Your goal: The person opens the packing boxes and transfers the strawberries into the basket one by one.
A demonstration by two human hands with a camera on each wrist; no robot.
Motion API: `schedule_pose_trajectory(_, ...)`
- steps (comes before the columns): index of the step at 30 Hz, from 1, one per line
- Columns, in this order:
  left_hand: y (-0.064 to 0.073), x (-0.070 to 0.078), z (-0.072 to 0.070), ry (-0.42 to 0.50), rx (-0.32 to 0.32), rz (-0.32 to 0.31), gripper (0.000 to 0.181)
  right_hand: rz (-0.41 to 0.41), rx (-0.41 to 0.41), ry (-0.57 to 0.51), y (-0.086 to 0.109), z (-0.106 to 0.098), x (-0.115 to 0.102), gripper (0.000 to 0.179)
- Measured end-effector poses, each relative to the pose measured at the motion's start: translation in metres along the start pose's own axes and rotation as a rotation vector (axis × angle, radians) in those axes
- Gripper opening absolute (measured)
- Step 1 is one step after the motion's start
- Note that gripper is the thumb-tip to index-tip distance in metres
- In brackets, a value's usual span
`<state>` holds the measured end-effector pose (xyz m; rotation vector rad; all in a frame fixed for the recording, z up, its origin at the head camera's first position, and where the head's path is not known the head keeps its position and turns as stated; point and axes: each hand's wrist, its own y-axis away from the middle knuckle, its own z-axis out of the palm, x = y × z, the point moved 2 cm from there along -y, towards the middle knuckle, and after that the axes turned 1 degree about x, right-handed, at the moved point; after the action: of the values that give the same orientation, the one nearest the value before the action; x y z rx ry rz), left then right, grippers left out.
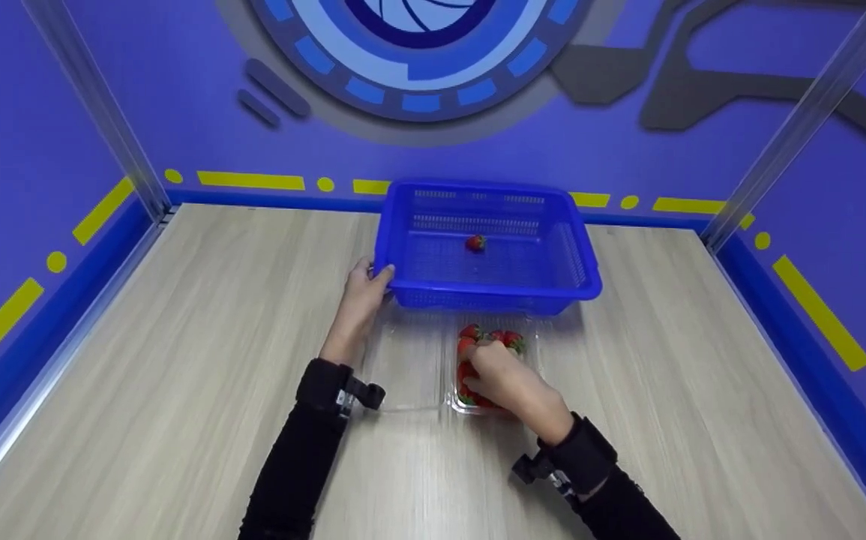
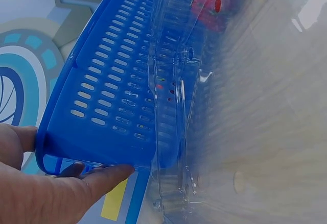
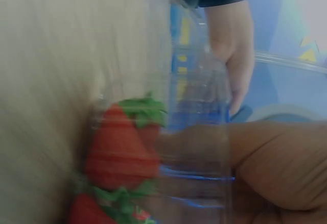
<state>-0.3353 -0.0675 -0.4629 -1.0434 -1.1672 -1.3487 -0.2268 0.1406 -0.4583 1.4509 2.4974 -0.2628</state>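
My left hand (image 1: pixel 369 289) grips the near left corner of a blue plastic basket (image 1: pixel 492 285), thumb over the rim and fingers outside. In the left wrist view the basket's slotted wall (image 2: pixel 97 91) shows beside that hand. One strawberry (image 1: pixel 475 243) lies on the basket floor. My right hand (image 1: pixel 504 371) reaches down into a clear plastic box (image 1: pixel 470 409) of strawberries (image 1: pixel 511 340), thumb and fingers spread about the fruit. Up close, strawberries with green leaves (image 3: pixel 122 147) sit against its fingers; whether it pinches one I cannot tell.
The clear box's open lid (image 1: pixel 410 367) lies flat to the left, under my left forearm. The basket stands near the back of the wooden table (image 1: pixel 215 360), just behind the box. Blue printed walls (image 1: pixel 178 90) enclose the table at the back and sides.
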Motion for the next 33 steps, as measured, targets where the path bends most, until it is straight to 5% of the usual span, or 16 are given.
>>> schedule_pose_trajectory(9,0.001,0.001,-0.002,0.008,0.004,0.01,0.04,0.014,0.125,0.053,-0.001,0.008,-0.005,0.027)
schedule_pose_trajectory(23,0.002,-0.006,0.0,0.002,0.002,-0.013,0.043,-0.006,0.139,-0.1,0.004,0.013,0.006,0.024)
schedule_pose_trajectory(33,0.002,-0.003,-0.001,0.008,0.001,0.001,0.044,-0.023,0.165,-0.085,0.003,0.013,0.008,0.03)
